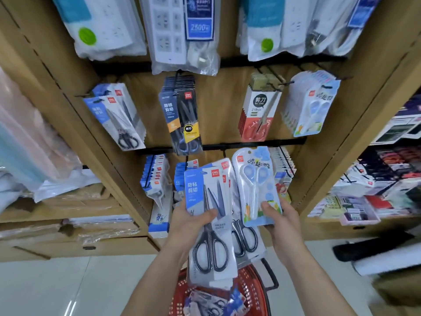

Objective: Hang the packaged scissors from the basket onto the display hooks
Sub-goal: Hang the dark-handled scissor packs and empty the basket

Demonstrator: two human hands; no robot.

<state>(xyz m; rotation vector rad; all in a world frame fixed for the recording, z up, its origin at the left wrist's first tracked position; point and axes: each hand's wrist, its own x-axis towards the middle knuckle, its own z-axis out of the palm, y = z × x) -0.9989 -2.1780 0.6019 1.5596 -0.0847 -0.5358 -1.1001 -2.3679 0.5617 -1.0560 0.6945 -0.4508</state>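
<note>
A person stands facing a wooden display board (218, 106) in a shop, both arms reaching forward. The left hand (186, 221) grips a fanned stack of black-handled scissors packs (214, 247), thumb pressed across the front card, fingers hidden behind. The right hand (281, 221) pinches the bottom edge of a single pale blue scissors pack (254, 179), holding it upright with its top edge just in front of the board's lower rail (250, 145). The two bundles sit side by side, edges overlapping.

Below the hands, near the bottom edge of the view, a red basket (252, 290) stands on the pale floor with more packaged scissors (211, 304) inside.

Along the board's upper rail, wire display hooks (274, 75) carry four groups: blue-card scissors (120, 124) towards the left edge, dark packs (184, 119) in the middle, red-handled scissors (259, 110), and matching pale blue packs (313, 106) towards the right edge. Bagged power strips (177, 30) hang along the top edge.
</note>
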